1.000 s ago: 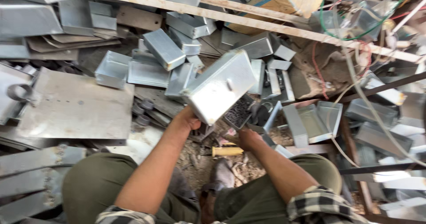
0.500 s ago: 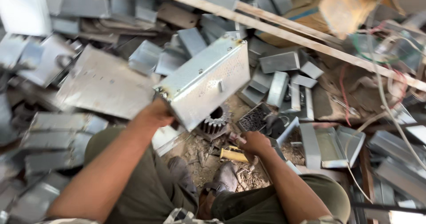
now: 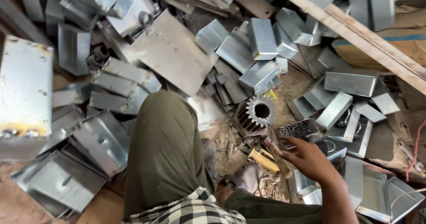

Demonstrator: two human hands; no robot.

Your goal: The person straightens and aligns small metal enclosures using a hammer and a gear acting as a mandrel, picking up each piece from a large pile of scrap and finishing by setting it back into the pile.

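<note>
Screwdriver with yellow handle, on the dirt floor beside the right hand

Screwdriver lying flat on the ground, yellow handle toward the lower left, long axis running from lower left to upper right, working end hidden under the hand. Just beside it a second, wooden-handled tool, almost parallel.

Right hand reaching in from the lower right, fingers loosely curled and half open, thumb toward the tools; hovering over or just touching the wooden handle, cannot tell which. No firm grasp visible. Left hand out of view; at the left edge only a large galvanised box with rusty spots, held up close to the camera.

No labels or signs legible. Behind the plank, at top right, a brown cardboard box with a blue stripe. Small open metal tray full of dark screws, just above the hand. Steel gear with toothed rim, standing on the ground between the tray and the knee. Large flat metal sheet at upper centre, tilted over the heap. Wooden plank crossing diagonally at top right. Many folded grey metal channels and boxes all around. Green trouser leg in the middle, checked shirt at the bottom edge.
</note>
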